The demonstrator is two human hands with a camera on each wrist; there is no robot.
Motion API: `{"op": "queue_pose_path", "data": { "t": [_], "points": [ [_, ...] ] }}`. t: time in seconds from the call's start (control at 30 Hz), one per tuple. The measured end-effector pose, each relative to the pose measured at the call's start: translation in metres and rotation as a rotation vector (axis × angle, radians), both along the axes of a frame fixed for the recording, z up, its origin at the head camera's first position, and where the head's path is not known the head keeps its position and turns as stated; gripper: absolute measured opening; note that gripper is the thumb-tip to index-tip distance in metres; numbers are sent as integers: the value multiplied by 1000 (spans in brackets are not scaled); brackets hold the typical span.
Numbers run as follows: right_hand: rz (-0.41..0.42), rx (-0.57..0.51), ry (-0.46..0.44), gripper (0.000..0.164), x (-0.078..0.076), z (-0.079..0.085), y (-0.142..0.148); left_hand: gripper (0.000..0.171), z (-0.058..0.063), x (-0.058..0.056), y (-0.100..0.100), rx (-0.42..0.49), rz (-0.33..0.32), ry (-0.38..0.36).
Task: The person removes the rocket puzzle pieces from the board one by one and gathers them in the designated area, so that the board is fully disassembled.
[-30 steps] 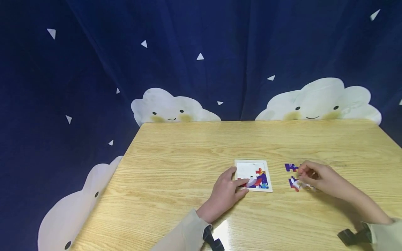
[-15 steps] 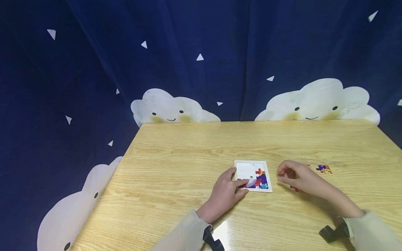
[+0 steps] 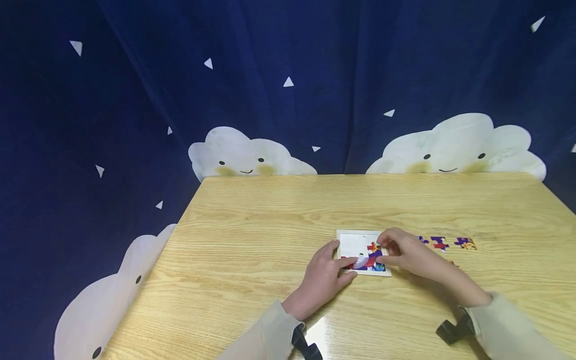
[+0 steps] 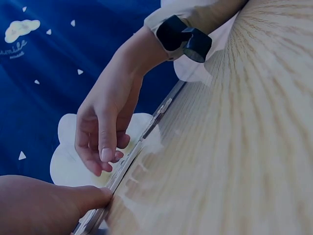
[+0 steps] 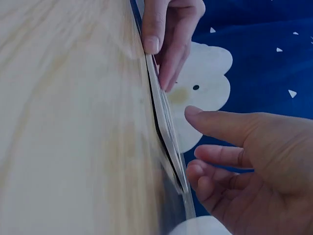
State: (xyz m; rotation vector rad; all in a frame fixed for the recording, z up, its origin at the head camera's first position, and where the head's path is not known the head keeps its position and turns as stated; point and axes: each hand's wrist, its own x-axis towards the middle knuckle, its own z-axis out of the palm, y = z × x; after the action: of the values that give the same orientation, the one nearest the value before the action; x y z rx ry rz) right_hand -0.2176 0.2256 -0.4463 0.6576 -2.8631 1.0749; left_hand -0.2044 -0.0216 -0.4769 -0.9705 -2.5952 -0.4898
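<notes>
A square jigsaw board (image 3: 353, 245) with a pale rim lies on the wooden table, its colourful fitted pieces (image 3: 373, 257) along the near and right parts. My left hand (image 3: 321, 280) rests on its near left corner, index finger extended over the pieces. In the left wrist view, the left thumb (image 4: 95, 197) touches the board's edge. My right hand (image 3: 411, 255) is at the board's right side, thumb and index finger apart. The right wrist view shows the right hand (image 5: 254, 166) with its fingers loosely bent and no piece visible between them.
Loose jigsaw pieces (image 3: 438, 243) lie right of the board, with another piece (image 3: 465, 243) farther right. Part of an orange piece (image 3: 452, 263) shows behind the right wrist. A dark blue curtain (image 3: 270, 75) with clouds stands behind the table (image 3: 252, 225).
My right hand has moved left from the loose pieces to the board's right edge, uncovering pieces behind it. My left hand has stayed on the board.
</notes>
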Motion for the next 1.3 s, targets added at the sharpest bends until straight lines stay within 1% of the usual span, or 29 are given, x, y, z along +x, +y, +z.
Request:
{"op": "queue_pose_path", "data": {
  "t": [0.13, 0.33, 0.43, 0.7, 0.9, 1.1, 1.3],
  "points": [
    [8, 32, -8, 42, -2, 1, -8, 31, -1, 0, 0, 2, -2, 8],
    [-50, 113, -65, 47, -5, 2, -15, 30, -1, -1, 0, 4, -8, 24],
    [-65, 134, -92, 46, -5, 2, -16, 30, -1, -1, 0, -1, -9, 30],
    [-30, 110, -103, 38, -8, 1, -18, 30, -1, -1, 0, -2, -11, 44],
    [-19, 113, -117, 37, -8, 3, -20, 30, -2, -1, 0, -2, -10, 57],
    [-25, 148, -150, 37, -9, 8, -23, 30, -1, 0, 1, -8, -6, 57],
    [-22, 150, -147, 36, -10, 9, -25, 30, -1, -1, 2, -10, -16, 58]
  ]
}}
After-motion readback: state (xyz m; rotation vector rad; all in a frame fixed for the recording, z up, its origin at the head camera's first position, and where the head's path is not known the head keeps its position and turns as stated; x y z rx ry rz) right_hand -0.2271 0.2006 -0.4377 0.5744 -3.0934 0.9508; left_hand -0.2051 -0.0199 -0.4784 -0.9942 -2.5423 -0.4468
